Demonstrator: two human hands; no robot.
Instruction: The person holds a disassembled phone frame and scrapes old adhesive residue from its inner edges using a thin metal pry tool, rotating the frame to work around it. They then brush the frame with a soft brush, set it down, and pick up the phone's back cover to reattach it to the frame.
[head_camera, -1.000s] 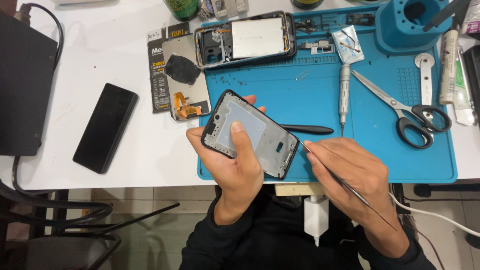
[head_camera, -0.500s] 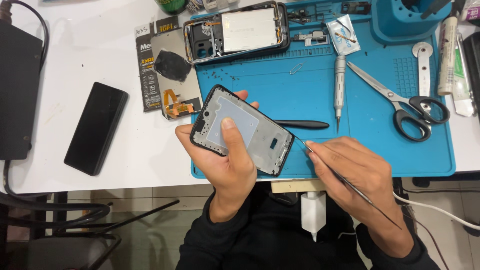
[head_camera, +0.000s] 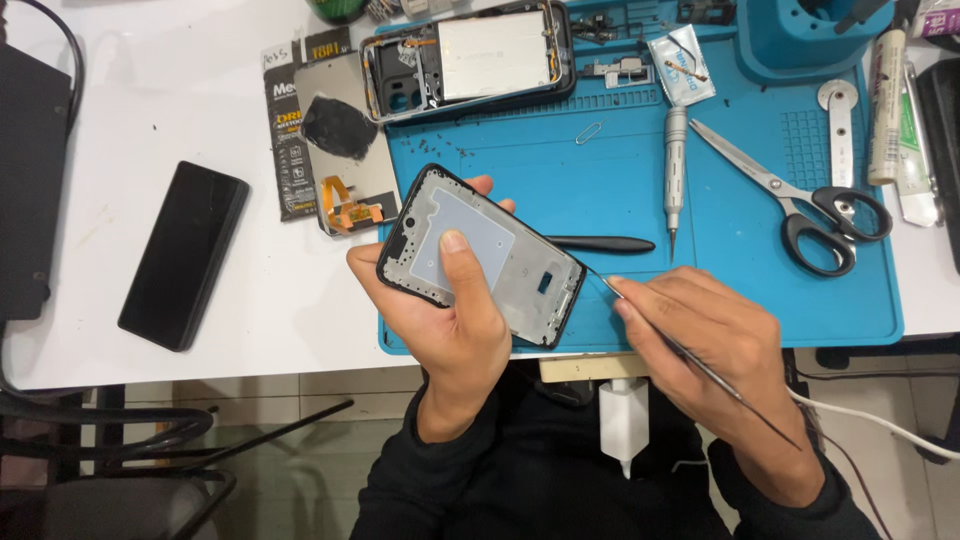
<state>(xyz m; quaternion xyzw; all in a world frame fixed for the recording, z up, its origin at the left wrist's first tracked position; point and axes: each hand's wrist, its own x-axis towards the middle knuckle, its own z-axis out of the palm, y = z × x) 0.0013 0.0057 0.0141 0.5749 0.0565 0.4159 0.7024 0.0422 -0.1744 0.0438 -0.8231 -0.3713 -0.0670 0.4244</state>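
Left hand (head_camera: 455, 320) grasps phone frame (head_camera: 480, 255), thumb pressed on inner plate, fingers (head_camera: 478, 186) wrapped under far edge; frame held tilted above near edge of blue mat (head_camera: 620, 200) on counter (head_camera: 180, 110). Right hand (head_camera: 720, 345) pinches thin metal probe (head_camera: 600, 280), tip at frame's lower corner. Frame likely light, thin, stiff yet bendable; best gripped by edges, not centre plate.

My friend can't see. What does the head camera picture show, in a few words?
The left hand holds a black phone frame over a blue repair mat, while the right hand pokes a thin metal tool at its edge. Scissors, a screwdriver and an opened phone lie nearby.
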